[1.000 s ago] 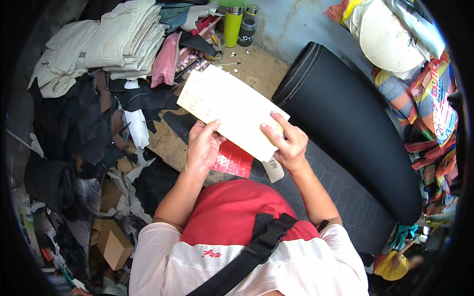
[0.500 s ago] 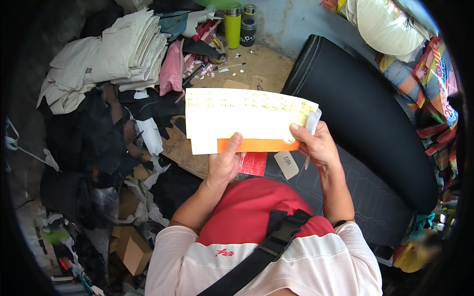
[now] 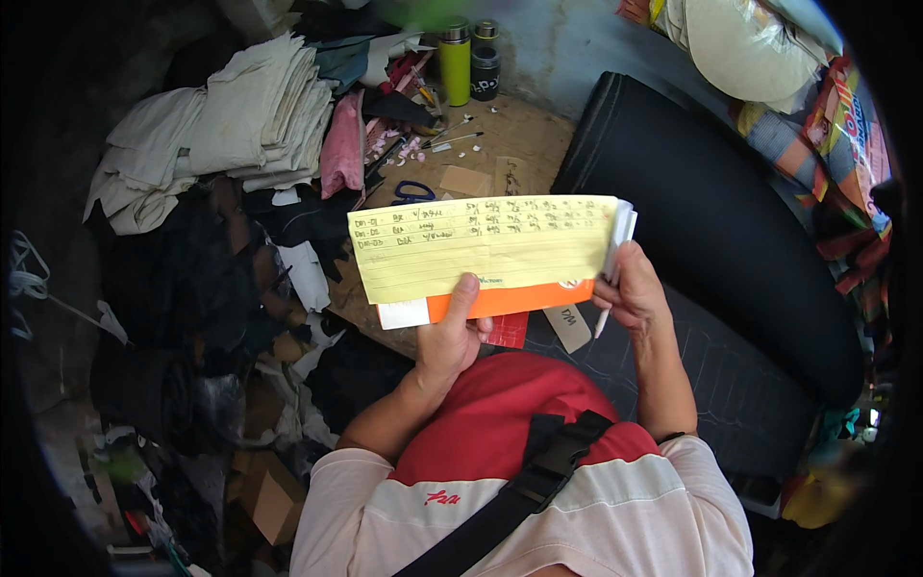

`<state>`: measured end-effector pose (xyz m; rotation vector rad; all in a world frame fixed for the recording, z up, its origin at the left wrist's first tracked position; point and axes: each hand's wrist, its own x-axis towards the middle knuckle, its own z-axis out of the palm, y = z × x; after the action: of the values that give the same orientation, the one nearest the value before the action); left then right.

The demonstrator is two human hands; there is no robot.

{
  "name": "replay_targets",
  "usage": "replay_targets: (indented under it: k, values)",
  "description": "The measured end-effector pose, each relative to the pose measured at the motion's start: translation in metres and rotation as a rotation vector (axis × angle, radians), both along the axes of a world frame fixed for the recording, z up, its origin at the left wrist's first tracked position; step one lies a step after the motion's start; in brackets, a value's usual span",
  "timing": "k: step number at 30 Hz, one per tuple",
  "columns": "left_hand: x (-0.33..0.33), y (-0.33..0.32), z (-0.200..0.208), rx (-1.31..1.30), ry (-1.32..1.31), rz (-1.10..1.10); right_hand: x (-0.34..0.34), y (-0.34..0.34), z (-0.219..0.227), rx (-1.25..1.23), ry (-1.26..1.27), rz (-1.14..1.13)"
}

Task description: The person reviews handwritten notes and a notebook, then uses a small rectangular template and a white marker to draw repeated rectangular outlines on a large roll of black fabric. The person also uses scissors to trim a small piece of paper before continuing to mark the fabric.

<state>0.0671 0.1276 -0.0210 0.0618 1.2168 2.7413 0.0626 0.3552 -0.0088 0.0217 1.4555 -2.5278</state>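
I hold a yellow lined sheet (image 3: 486,245) with handwriting, folded over an orange-and-white booklet (image 3: 500,303), level in front of me. My left hand (image 3: 452,337) grips the lower edge with the thumb on the front. My right hand (image 3: 630,288) pinches the right edge, where white pages show, and also holds a thin white pen (image 3: 603,317) pointing down. Below the sheet lie a red card (image 3: 507,330) and a small beige tag (image 3: 567,327).
A large black leather roll (image 3: 711,221) lies to the right. Stacked cream cloth (image 3: 231,125), a pink piece (image 3: 341,149), dark scraps, blue scissors (image 3: 415,190), a green bottle (image 3: 455,67) and a black bottle (image 3: 486,62) sit ahead. Cardboard boxes (image 3: 274,490) are at lower left.
The sheet has gone from tilted to level and risen closer to the camera. My left thumb now rests on its lower edge, and my right hand has slid to the right edge.
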Motion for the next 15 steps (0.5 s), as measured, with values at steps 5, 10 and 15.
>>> replay_targets:
  k: [5,10,15]
  values:
    - [-0.005,-0.009,-0.005,-0.003,-0.084,0.115,-0.019,-0.009,-0.092,1.044,-0.504,0.004]
    - [-0.005,-0.008,-0.013,-0.034,-0.076,0.219,-0.011,-0.038,-0.163,1.487,-0.256,0.040]
    - [-0.004,-0.008,-0.017,-0.004,-0.091,0.232,-0.021,-0.044,-0.184,1.502,-0.180,0.074]
